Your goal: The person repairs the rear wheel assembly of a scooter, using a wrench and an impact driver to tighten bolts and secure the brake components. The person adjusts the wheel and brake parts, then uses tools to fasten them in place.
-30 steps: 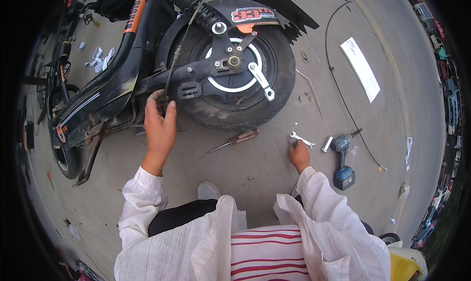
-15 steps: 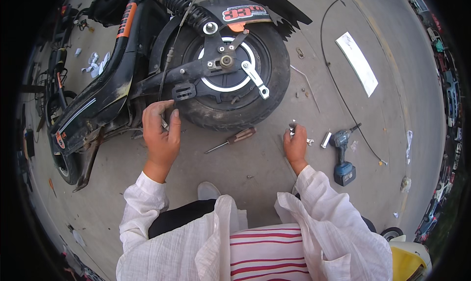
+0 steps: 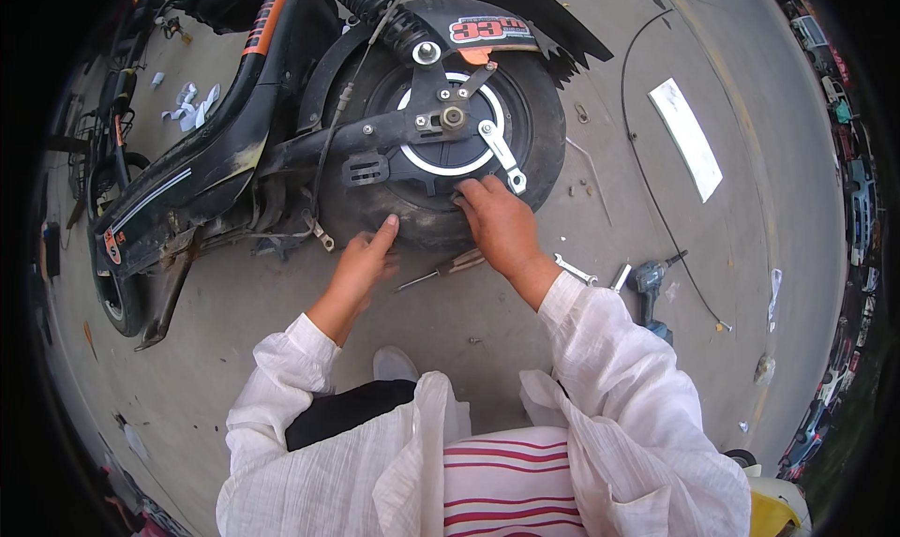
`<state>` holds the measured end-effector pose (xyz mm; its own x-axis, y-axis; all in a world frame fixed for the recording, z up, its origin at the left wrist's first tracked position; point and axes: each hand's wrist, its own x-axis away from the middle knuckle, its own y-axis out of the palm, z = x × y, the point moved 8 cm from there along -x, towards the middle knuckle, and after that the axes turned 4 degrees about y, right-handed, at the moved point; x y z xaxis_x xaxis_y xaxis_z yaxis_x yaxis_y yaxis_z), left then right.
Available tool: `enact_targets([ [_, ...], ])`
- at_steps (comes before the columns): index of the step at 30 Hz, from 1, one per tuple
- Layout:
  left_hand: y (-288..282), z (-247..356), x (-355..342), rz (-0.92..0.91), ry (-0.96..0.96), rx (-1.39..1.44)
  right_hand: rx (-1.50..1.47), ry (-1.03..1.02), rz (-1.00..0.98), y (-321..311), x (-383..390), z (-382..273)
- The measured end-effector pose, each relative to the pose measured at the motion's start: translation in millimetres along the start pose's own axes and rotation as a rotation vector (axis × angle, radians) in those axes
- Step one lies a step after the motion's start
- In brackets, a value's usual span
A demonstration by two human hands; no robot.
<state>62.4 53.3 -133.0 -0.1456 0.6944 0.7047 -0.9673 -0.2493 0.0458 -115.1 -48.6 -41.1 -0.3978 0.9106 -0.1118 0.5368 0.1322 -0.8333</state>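
Observation:
A scooter's rear wheel [image 3: 412,223], with a black tyre and a white-ringed hub, lies in front of me. My right hand [image 3: 506,223] reaches to the hub's lower edge. Its thumb and fingertips are pinched at a small dark part I cannot make out, just below the silver brake arm [image 3: 506,160]. My left hand [image 3: 361,263] is near the tyre's lower edge, thumb stretched out and apart from its partly hidden, slightly blurred fingers. Nothing shows in it. Left of it hangs the brake cable's metal end [image 3: 323,237]. An open-end wrench [image 3: 576,271] lies beside my right wrist.
A screwdriver [image 3: 441,270] lies below the tyre, partly behind my right hand. To the right are a socket [image 3: 622,276], a blue cordless driver [image 3: 649,289], a long black cable [image 3: 647,176] and a curved white panel [image 3: 687,139]. The scooter body [image 3: 178,195] fills the left.
My right hand has let go of the wrench and moved up and left to the hub. My left hand has moved right, away from the cable end. The view has shifted slightly.

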Motion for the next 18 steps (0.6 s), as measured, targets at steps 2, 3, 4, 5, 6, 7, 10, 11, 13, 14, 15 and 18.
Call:
enact_targets([
  [2,0,-1,-2,0.035,-0.025,0.106,0.03,0.016,-0.015,0,-2,1],
  [3,-3,-1,-4,0.075,-0.02,0.159,0.044,0.023,-0.02,0,-3,0],
  [4,-6,-1,-6,0.116,-0.016,0.212,0.068,0.014,-0.018,1,-4,-2],
  [5,-5,2,-10,0.077,0.028,0.244,0.094,0.008,-0.015,1,-4,-3],
  [6,-4,5,-13,0.038,0.073,0.276,0.12,0.002,-0.011,2,-5,-5],
  [7,-3,8,-14,0.0,0.118,0.307,0.128,-0.012,0.024,1,-5,-6],
  [10,0,9,-14,-0.02,0.148,0.298,0.143,-0.034,0.128,3,-3,-8],
  [11,-1,8,-14,-0.011,0.147,0.292,0.142,-0.027,0.161,4,-3,-8],
  [13,-1,6,-14,0.007,0.146,0.281,0.148,-0.012,0.211,4,-2,-9],
  [14,-2,5,-15,0.009,0.145,0.279,0.155,-0.006,0.227,4,-2,-9],
  [15,-2,3,-15,0.012,0.144,0.278,0.161,0.001,0.243,4,-2,-10],
  [18,-2,3,-15,0.014,0.144,0.276,0.163,0.03,0.278,3,-1,-8],
])
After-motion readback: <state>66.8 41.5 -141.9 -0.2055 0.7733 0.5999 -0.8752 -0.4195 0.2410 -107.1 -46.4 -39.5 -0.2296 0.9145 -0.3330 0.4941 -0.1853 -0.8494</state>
